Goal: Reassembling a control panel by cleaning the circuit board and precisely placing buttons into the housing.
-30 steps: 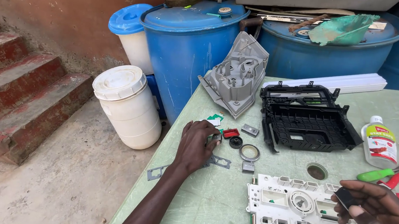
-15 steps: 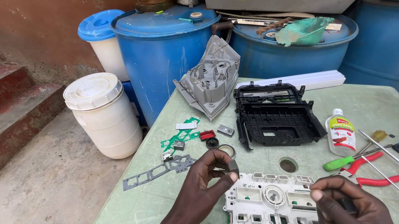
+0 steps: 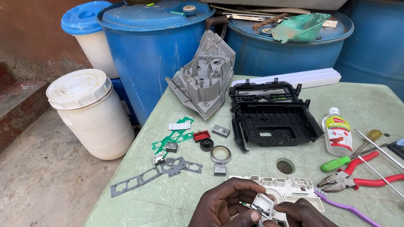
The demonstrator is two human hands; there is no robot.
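A small square button cap (image 3: 262, 205), light, rigid plastic and probably brittle at its thin rim, is pinched by its edges between the left hand (image 3: 222, 208) and the right hand (image 3: 314, 224), over the white control panel (image 3: 279, 190) at the table's (image 3: 182, 206) near edge; a purple brush (image 3: 361, 217) lies beside it.
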